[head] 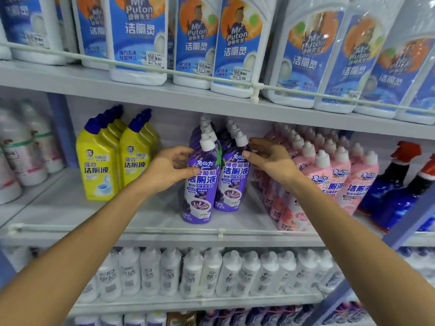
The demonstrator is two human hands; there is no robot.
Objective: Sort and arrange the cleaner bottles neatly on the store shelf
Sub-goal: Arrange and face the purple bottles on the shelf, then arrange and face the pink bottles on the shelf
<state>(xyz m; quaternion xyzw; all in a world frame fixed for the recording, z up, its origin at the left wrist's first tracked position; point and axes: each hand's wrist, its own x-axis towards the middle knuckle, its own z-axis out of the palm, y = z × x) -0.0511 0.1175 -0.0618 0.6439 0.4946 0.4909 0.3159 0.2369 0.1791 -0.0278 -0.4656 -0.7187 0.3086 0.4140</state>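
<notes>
Two rows of purple cleaner bottles with white caps stand on the middle shelf (150,222). My left hand (170,164) grips the front left purple bottle (200,191) at its shoulder, thumb and fingers curled round it. My right hand (268,158) holds the front right purple bottle (231,184) near its neck, thumb on the label and fingers behind. Both bottles stand upright, side by side, the left one a little nearer the shelf's front rail.
Yellow bottles (100,165) with blue caps stand to the left, with a gap of bare shelf between. Pink bottles (329,175) crowd the right, then dark blue spray bottles (386,184). Large white bottles (138,38) fill the upper shelf; white bottles (193,274) fill the lower one.
</notes>
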